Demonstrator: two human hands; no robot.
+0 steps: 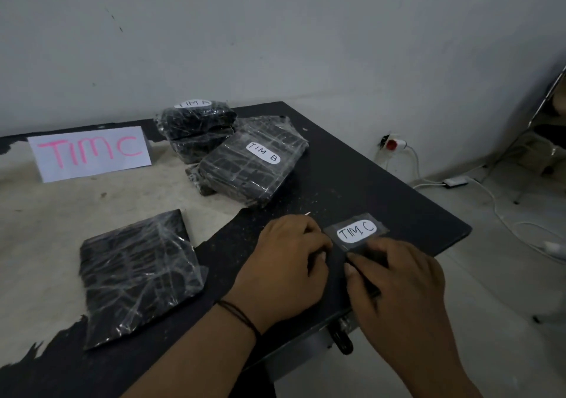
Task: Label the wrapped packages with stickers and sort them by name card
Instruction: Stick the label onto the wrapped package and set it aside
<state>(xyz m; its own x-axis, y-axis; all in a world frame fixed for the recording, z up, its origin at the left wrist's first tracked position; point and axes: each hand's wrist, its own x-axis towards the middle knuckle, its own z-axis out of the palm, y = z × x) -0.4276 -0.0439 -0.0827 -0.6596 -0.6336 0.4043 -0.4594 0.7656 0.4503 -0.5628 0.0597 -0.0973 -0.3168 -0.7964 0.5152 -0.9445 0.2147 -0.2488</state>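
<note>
While two packages already bear stickers, a third waits bare; TIM A pack (196, 119) and TIM B pack (254, 165) piled together toward the far edge of the surface (398, 208), near its far right corner; unlabelled pack (137, 275) flat near the left part of the near edge, sticker not yet on. TIM C card (90, 152) propped at the far left edge, nothing sorted in front of it. TIM C sticker (356, 230) lying on a dark backing sheet (367, 247) close to the right edge; left hand (288, 263) curled at the sheet's left edge, fingertips seemingly picking at it; right hand (395, 284) pressing down on the sheet's near side, fingers bent over it. Judged roughly two-thirds through the labelling; left to do: peel the sticker, fix it on the bare pack, set that pack by the card. Cards for A and B not in view, so sorting of those two cannot be judged.
</note>
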